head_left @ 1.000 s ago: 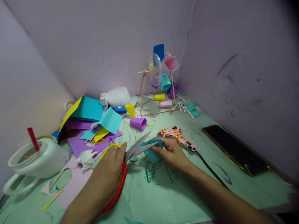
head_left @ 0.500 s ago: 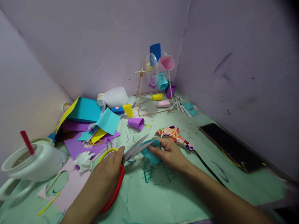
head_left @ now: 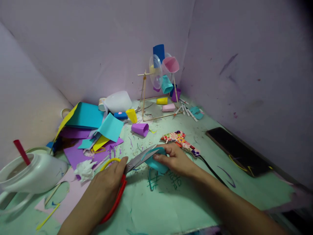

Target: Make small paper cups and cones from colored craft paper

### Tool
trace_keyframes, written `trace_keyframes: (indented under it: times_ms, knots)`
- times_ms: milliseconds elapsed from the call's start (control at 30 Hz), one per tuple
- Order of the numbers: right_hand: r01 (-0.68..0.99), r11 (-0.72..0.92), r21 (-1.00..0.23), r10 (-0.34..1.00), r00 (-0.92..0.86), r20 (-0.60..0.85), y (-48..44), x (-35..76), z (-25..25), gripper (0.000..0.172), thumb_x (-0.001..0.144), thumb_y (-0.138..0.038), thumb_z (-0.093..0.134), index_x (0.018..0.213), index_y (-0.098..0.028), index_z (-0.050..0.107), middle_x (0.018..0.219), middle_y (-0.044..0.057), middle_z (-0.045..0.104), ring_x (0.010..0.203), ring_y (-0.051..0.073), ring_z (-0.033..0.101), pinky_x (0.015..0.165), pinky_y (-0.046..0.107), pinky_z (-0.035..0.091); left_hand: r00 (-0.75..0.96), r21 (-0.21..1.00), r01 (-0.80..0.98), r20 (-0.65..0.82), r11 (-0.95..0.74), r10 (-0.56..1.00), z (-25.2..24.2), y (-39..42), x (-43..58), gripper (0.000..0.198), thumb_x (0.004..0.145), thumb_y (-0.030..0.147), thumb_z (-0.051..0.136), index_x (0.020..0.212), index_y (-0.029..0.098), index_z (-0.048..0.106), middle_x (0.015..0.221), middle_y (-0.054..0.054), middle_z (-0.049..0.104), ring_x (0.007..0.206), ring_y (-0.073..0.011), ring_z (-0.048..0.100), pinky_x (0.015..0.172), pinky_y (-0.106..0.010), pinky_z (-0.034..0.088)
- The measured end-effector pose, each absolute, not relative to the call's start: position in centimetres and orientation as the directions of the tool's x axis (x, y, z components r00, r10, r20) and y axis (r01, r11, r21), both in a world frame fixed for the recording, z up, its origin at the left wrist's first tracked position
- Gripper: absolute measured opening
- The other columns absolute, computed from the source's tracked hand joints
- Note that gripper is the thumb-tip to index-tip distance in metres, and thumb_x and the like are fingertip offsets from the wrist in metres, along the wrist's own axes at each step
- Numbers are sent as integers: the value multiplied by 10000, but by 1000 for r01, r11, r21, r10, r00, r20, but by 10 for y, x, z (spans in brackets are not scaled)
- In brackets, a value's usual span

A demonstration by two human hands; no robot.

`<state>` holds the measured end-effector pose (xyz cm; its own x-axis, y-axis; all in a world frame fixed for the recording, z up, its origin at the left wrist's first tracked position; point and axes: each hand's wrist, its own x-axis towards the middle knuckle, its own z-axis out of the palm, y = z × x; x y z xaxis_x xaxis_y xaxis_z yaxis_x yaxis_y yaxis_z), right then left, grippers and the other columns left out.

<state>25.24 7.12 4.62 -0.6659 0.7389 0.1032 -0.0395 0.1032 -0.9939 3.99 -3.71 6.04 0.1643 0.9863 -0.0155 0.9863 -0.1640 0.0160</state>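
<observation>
Found left hand (head_left: 107, 186) clasped round scissors (head_left: 137, 158), blades parted at teal paper piece (head_left: 156, 164). Found right hand (head_left: 176, 160) pinching that piece low over tabletop (head_left: 171, 202), beside glue gun (head_left: 182, 140). Recommend seating paper deep between blades, fingertips clear, closing slowly.

The left hand (head_left: 107, 189) is holding red-and-yellow-handled scissors (head_left: 133, 161) low over the green worktop (head_left: 171, 205). The blades are standing partly open against a teal paper piece (head_left: 155, 164), which the right hand (head_left: 177, 160) is pinching. A patterned glue gun (head_left: 179, 140) is lying just beyond the right hand, and a purple cup (head_left: 140, 129) is lying on its side farther back.
</observation>
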Motion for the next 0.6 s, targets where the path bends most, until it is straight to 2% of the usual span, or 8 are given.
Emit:
trace_keyframes:
  times_ms: [233,400,600]
  knots:
    - [-40,35,-999,730,-681,53,71,253,44,154,724,-274,596,730,-149,685,620,-3,571,548,103,486,501,207,402,204,-2,979,10,-204,979,56,-37,37,484,801,96,270,1222,71,507,1035,-197,686,843,-277,691,685,-404,565]
    - [-28,26,-999,730,-682,38,72,253,44,126,709,-259,593,694,-149,653,586,-9,542,503,90,456,462,198,388,235,61,969,71,-240,969,53,-38,33,435,805,108,312,1193,111,507,1005,-155,705,842,-254,691,704,-368,561]
    - [-2,46,-999,703,-711,33,74,254,48,70,701,-191,567,670,-154,617,562,-28,511,471,72,423,448,181,368,212,111,970,46,-216,976,48,-39,29,434,822,159,331,1229,178,482,1088,-125,678,912,-241,661,754,-345,534]
